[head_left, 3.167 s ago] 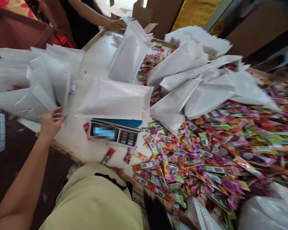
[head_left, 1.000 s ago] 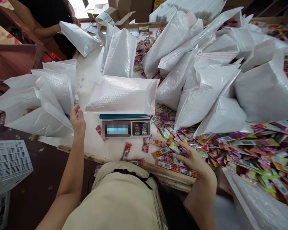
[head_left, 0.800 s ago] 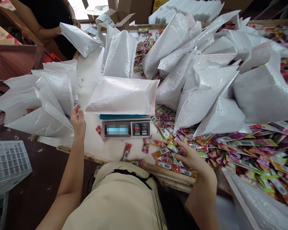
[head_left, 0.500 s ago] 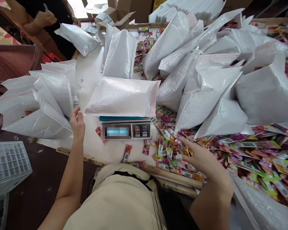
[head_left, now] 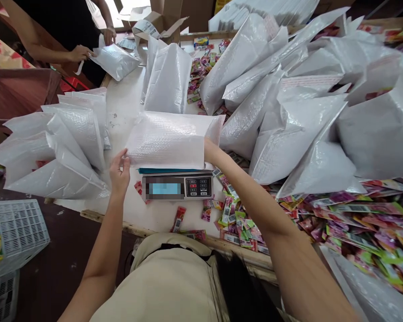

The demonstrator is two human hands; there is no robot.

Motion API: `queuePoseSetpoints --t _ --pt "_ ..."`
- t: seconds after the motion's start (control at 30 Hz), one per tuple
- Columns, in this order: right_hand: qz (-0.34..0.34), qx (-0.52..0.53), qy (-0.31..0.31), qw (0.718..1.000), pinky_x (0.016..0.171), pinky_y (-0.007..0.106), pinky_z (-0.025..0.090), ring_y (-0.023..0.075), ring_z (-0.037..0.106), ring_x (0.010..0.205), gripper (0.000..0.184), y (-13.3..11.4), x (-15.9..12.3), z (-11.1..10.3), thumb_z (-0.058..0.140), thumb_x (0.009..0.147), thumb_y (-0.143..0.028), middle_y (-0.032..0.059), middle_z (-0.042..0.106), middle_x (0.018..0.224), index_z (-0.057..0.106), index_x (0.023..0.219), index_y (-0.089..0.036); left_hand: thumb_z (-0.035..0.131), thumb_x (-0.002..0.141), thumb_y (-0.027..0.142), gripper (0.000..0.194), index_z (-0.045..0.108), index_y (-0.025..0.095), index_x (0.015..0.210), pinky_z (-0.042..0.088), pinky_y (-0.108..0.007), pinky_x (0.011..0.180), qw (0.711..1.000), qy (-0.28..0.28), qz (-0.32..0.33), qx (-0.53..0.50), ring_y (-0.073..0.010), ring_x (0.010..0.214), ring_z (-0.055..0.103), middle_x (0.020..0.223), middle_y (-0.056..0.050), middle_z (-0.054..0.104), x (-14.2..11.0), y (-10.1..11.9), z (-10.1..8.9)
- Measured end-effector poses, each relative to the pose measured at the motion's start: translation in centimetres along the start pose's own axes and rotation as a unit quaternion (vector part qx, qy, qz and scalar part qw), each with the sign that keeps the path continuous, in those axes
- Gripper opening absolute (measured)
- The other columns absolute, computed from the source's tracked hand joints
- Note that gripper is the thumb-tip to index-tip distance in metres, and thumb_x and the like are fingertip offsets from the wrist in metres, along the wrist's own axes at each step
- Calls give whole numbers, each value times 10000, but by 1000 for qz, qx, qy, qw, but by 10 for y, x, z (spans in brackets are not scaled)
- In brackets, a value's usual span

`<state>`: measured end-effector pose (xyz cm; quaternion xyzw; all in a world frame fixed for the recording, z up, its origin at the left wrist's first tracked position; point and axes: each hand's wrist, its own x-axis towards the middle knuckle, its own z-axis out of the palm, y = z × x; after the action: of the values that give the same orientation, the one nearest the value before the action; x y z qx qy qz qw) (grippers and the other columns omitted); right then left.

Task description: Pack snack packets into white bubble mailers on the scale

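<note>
A white bubble mailer [head_left: 168,138] lies on its side on a digital scale [head_left: 177,187], its open mouth facing right. At the mailer's lower left corner, my left hand [head_left: 120,170] has its thumb and fingers closed about the edge. My right hand reaches into the mouth; only the wrist [head_left: 212,151] shows there, and the fingers are hidden inside. Small candy packets [head_left: 226,210] are scattered to the right of the scale, and a red packet [head_left: 178,219] lies in front of it. The scale's display is blurred out.
Filled mailers stand at the left [head_left: 77,125] and in a crowd at the right [head_left: 305,125]. A heap of packets [head_left: 366,223] spreads on the right. Beyond the table, a co-worker's hands [head_left: 82,53] handle another mailer [head_left: 116,61]. A plastic crate [head_left: 20,228] sits lower left.
My right hand has gone from the loose packets into the mailer's mouth. My left hand has moved right onto the mailer's corner. The co-worker's hand has come down to the far mailer.
</note>
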<state>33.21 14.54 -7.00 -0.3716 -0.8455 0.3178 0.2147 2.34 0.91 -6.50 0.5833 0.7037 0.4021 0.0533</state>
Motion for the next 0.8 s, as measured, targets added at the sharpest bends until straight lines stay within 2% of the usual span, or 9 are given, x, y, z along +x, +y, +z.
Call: queuePoseSetpoints --t 0.07,0.2,0.3,0.4,0.5,0.63,0.7,0.8 --pt "14 -5 -6 1000 727 324 428 200 562 746 152 -2 -14 -9 591 712 -166 42 627 733 669 842 -186 529 986 439 406 669 205 1286 468 -413 1093 1000 2 -11 0 -242 1207 636 1293 -125 692 -1 -2 1" --pt "52 33 87 994 643 266 357 125 461 649 88 -10 -46 -35 600 684 -205 -8 558 689 598 766 -177 540 984 454 409 667 204 1282 448 -405 1117 1000 4 -14 -8 -243 1244 620 1319 -129 676 1 -3 3" --pt "96 97 105 985 606 244 353 108 445 621 141 -15 -75 -55 618 690 -251 -31 535 663 617 808 -174 545 979 505 452 653 197 1292 449 -406 1117 999 12 -25 -23 -252 1270 605 1324 -141 664 1 -3 4" --pt "160 127 131 970 549 244 361 118 473 596 258 -17 -121 -76 696 704 -364 -23 572 682 659 889 -187 552 970 554 520 617 197 1343 470 -401 1092 997 27 -49 -51 -259 1296 588 1373 -154 630 -2 -4 1" --pt "243 123 138 952 506 278 407 146 504 560 321 -18 -182 -94 763 685 -472 2 606 667 665 844 -211 561 964 577 549 595 208 1369 474 -403 1086 994 41 -64 -76 -268 1320 572 1409 -161 602 -5 -10 -7" --pt "340 153 94 923 625 360 540 215 614 658 386 -22 -251 -92 775 669 -536 58 710 782 693 879 -222 583 945 598 557 609 199 1333 484 -408 1074 992 66 -72 -85 -274 1291 591 1343 -165 632 -7 -20 -15" --pt "355 162 61 919 646 364 551 233 630 694 362 -25 -269 -81 751 686 -531 65 723 809 697 881 -231 590 944 587 536 616 200 1314 480 -410 1084 991 74 -77 -84 -264 1264 608 1310 -153 649 -6 -22 -16" --pt "345 159 0 925 653 356 554 240 632 709 297 -28 -276 -65 719 716 -505 61 717 802 686 835 -235 587 954 564 500 618 205 1301 479 -407 1091 990 73 -77 -92 -251 1247 619 1296 -142 655 -5 -22 -13"
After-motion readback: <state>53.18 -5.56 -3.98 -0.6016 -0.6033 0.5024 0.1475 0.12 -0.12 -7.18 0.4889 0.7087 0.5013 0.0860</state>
